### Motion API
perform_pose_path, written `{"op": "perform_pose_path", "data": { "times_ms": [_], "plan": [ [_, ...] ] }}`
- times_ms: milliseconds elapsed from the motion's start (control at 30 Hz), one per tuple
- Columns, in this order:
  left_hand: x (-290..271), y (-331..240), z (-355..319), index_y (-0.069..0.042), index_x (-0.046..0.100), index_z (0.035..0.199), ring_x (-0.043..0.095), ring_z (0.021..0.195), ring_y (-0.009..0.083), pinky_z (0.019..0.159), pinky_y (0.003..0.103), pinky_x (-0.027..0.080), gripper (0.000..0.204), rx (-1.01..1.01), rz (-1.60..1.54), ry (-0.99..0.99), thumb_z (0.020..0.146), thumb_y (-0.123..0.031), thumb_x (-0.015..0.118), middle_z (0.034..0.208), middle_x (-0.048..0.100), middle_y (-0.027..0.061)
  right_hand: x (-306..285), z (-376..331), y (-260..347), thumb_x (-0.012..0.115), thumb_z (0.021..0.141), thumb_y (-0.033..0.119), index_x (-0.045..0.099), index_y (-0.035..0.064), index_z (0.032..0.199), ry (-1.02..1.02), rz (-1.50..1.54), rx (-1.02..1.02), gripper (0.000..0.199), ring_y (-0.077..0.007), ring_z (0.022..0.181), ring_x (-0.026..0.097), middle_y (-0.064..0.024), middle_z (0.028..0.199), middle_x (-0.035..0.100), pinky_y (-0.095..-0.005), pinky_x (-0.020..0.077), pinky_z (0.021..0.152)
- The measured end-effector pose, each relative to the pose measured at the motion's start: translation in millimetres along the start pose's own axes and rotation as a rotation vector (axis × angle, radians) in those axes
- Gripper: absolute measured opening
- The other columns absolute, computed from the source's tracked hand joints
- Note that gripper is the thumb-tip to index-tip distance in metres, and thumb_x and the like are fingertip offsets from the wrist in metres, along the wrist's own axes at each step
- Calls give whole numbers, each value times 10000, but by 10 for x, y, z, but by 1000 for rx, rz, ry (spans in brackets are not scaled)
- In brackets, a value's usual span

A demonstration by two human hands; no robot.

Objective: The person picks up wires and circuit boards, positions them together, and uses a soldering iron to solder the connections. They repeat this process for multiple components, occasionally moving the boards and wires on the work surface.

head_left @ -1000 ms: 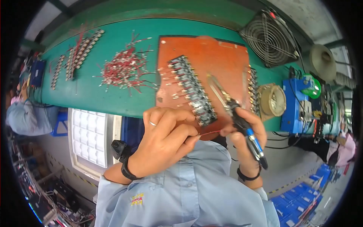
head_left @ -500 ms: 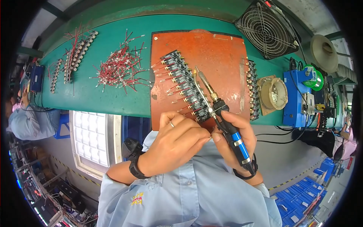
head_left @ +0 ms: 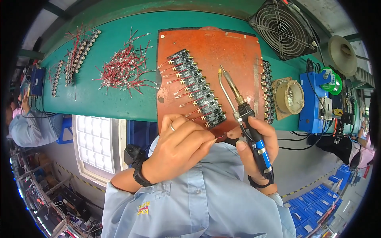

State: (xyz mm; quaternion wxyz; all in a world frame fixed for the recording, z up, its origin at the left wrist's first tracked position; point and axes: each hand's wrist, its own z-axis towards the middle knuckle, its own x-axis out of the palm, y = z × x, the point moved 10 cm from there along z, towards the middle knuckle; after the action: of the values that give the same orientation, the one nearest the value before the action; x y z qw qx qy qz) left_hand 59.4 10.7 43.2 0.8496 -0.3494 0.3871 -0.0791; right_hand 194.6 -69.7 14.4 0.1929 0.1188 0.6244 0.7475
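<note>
My right hand (head_left: pixel 265 135) is closed around a soldering iron (head_left: pixel 251 126) with a blue and black handle and a thin feed tube along its shaft. The iron's tip points away from me, above the orange board (head_left: pixel 240 47) and to the right of the circuit boards. My left hand (head_left: pixel 182 139) pinches a short red wire (head_left: pixel 218 137) just off the near edge of that board. On the board a slanted row of small black circuit boards (head_left: pixel 194 87) lies beside my left fingers, with red wires sticking out along its left side and brass-coloured pins along its right.
Left of the orange board lies a heap of red wires (head_left: pixel 124 70), with strips of round parts (head_left: pixel 84 51) farther left. To the right are another row of boards (head_left: pixel 268 89), a round pot (head_left: pixel 289 98), a blue machine (head_left: pixel 309 105) with a green spool (head_left: pixel 332 81), and a fan (head_left: pixel 282 29).
My right hand has moved right with the soldering iron, away from the row of boards and my left hand. The red wire now shows at my left fingertips, which have barely moved.
</note>
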Motion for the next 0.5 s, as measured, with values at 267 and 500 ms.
{"op": "perform_pose_path", "data": {
  "times_ms": [267, 500],
  "plan": [
    [23, -23, 6, -79, 664, 842, 542, 725, 216, 736, 344, 390, 202, 18, -15, 9, 684, -39, 782, 784, 616, 18, 86, 24, -12, 656, 876, 110, 437, -26, 1264, 71, 22, -15, 465, -246, 865, 674, -182, 935, 661, -351, 535, 803],
    [10, -23, -5, -80, 658, 822, 553, 761, 223, 793, 367, 379, 176, -7, 43, 37, 692, -43, 770, 806, 625, 19, 62, 13, -69, 665, 876, 151, 434, -28, 1273, 63, 13, 49, 492, -246, 862, 675, -177, 944, 661, -347, 537, 799]
  ]
}}
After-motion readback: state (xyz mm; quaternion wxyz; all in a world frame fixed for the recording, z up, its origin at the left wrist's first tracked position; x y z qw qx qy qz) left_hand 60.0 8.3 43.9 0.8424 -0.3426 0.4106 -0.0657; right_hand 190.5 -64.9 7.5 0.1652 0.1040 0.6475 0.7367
